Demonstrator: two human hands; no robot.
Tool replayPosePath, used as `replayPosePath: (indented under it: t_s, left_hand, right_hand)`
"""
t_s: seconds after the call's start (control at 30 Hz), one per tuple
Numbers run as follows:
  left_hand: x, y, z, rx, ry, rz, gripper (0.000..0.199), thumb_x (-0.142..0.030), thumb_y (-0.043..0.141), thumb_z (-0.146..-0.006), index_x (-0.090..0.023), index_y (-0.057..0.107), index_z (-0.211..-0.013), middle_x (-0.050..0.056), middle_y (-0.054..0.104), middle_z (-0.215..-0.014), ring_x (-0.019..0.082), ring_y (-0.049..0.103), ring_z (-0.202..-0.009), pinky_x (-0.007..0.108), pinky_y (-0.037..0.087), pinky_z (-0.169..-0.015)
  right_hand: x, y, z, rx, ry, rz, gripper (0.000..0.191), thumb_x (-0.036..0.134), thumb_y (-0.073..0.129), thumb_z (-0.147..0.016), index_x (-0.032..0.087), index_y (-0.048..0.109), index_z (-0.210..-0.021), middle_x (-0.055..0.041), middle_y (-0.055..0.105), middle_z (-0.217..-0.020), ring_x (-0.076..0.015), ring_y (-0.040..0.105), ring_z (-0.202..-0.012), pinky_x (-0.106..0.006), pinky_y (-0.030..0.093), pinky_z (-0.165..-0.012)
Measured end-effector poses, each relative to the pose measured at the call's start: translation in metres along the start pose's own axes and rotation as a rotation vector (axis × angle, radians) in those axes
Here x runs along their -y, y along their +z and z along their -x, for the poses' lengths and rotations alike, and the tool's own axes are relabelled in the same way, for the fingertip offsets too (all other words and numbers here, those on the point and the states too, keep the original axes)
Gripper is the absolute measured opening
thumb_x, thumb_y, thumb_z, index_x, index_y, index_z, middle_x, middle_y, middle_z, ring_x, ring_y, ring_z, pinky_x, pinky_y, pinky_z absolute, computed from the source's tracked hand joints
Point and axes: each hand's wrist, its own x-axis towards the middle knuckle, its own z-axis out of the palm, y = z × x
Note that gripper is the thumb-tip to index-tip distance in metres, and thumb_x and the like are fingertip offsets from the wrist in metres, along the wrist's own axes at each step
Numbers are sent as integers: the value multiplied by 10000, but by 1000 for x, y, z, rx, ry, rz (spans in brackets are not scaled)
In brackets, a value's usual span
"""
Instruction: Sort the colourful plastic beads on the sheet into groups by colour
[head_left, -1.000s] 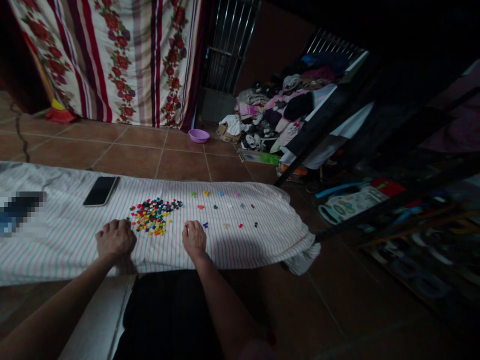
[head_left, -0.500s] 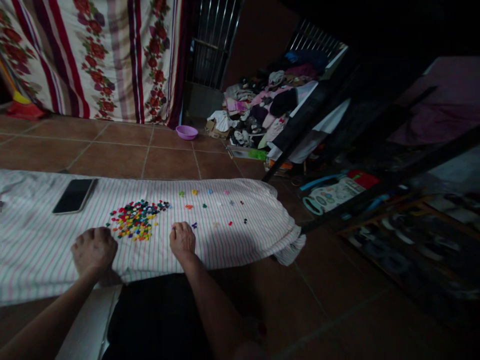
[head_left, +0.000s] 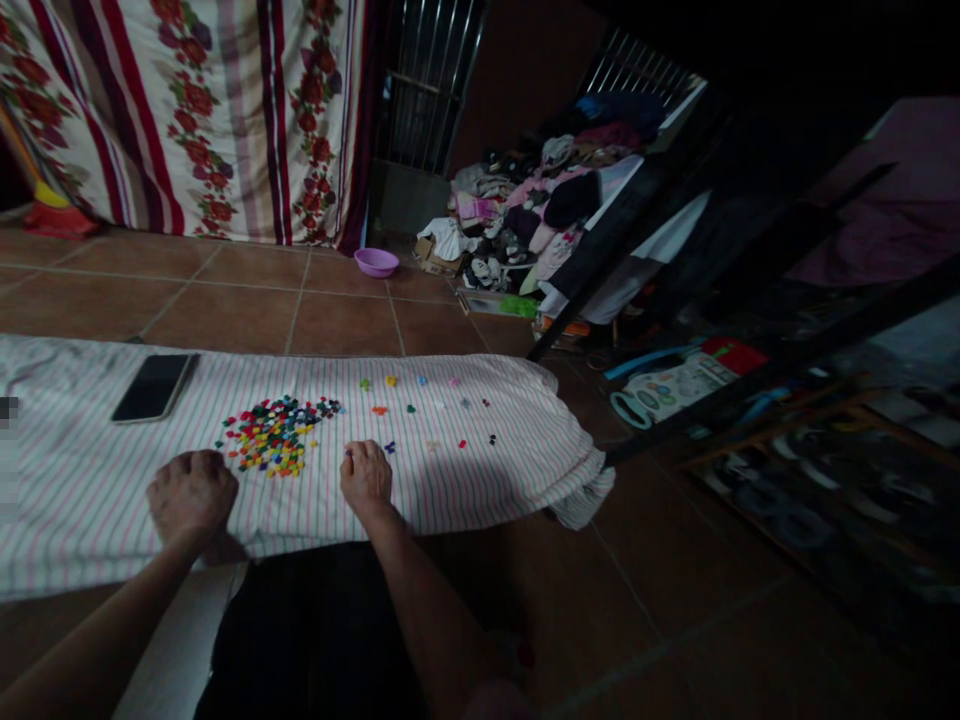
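A heap of small multicoloured beads [head_left: 274, 435] lies on the striped cloth [head_left: 442, 500]. My left hand [head_left: 193, 492] rests at the near edge of the cloth, just left of the heap, its fingers curled in. To the right of the heap, my right hand [head_left: 366, 475] is closed in a pinch, with a tiny dark purple bead [head_left: 349, 455] at its fingertips. Right beside those fingers sits a small group of purple beads [head_left: 389, 447]. Further groups sorted by colour stand in rows, among them orange beads [head_left: 379, 410], yellow beads [head_left: 391, 381] and red beads [head_left: 462, 444].
A phone [head_left: 154, 388] lies on the cloth at the left. Beyond, on the tiled floor, are a purple basin [head_left: 376, 263] and a pile of clothes [head_left: 525, 215]. A dark post [head_left: 637, 255] slants past the cloth's right end, near a shoe rack [head_left: 795, 470].
The view has shifted slightly. Both hands hold nearly the same places, and the dark bead at my right fingertips shows a little more clearly.
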Motion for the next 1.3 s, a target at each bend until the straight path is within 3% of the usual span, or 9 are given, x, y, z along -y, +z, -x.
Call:
replayPosePath:
  t_s: [0.33,0.97,1.3]
  left_hand:
    - [0,-1,-2,28,-10,9,371,-294,357,-868,-91,637,-1001,221,610,-1027,333,542,-991,454,384,-808]
    - [0,1,-3,22,-23,-9,331,-292,370,-867,-127,640,-964,187,628,-1013,331,554,-964,445,398,-792]
    - [-3,-4,-3,33,-24,-3,370,-294,347,-884,-91,644,-969,216,628,-1009,346,563,-968,450,398,-784]
  right_hand:
    - [-1,0,0,14,-22,9,123,177,543,-863,226,623,-943,-30,627,-935,-175,564,-924,-276,427,-821]
    - [-2,5,0,-14,-22,20,113,180,550,-861,226,624,-932,-24,631,-925,-173,565,-921,-276,422,-821]
    - [-3,6,1,-18,-39,43,108,193,549,-868,232,625,-932,-27,626,-929,-174,567,-910,-274,424,-801]
